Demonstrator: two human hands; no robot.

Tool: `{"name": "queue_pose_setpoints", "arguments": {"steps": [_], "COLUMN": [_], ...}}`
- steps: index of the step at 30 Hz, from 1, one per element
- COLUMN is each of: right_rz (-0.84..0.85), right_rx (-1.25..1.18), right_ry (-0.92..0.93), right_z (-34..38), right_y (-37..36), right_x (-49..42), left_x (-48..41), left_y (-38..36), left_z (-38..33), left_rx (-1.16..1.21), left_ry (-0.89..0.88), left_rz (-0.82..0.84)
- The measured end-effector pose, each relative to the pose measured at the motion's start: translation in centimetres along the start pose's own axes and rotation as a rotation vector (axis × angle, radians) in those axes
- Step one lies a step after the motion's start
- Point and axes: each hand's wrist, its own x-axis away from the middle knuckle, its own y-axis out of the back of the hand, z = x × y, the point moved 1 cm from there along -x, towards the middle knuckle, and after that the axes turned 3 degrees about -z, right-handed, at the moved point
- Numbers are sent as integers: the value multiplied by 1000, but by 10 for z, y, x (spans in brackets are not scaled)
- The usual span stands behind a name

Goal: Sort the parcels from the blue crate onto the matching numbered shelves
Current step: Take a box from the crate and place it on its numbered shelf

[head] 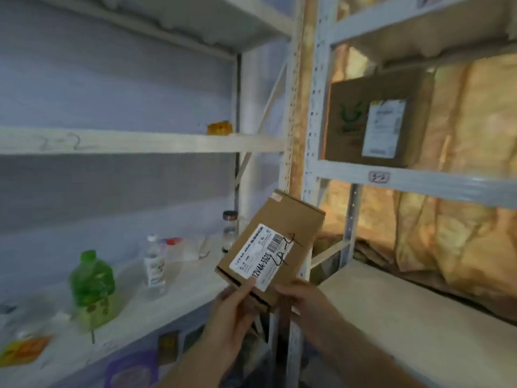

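Two hands are holding a flat brown cardboard parcel (291, 219) by its near end: the left hand (235, 306) pinching, thumb on the label, the right hand (305, 301) gripping the edge. It is looking light and stiff, suiting edge holds. Just beyond the grip a perforated white shelf post (313, 121) is likely obstructing; farther up-right a larger brown carton (352, 130) is sitting.

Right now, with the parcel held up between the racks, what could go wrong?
The scrawled number on the parcel is hard to read and the shelf tag is blurry, so it may land on the wrong shelf. The left hand and right hand grip only its lower end, so it could tip out.
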Motion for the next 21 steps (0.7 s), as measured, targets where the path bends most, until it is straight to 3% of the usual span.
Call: {"name": "queue_pose_setpoints", "arguments": {"steps": [5,11,15,17,21], "right_rz": [-190,-359,-497,-570,-641], "right_rx": [-29,369,456,493,544], "right_ry": [350,671,724,734,750], "right_z": [143,233,273,288,297], "right_y": [53,99,129,142,151], "right_x": [75,170,220,236,259], "left_x": [38,87,115,127,161], "left_y": [-77,-191,-258,-281,-299], "left_z": [-89,-130,-130,-127,-116], "left_rx": [-126,-429,-567,-536,-436], "left_ry": [-175,-457,-421,-517,-710], "left_rz": [156,227,369,325,31]}}
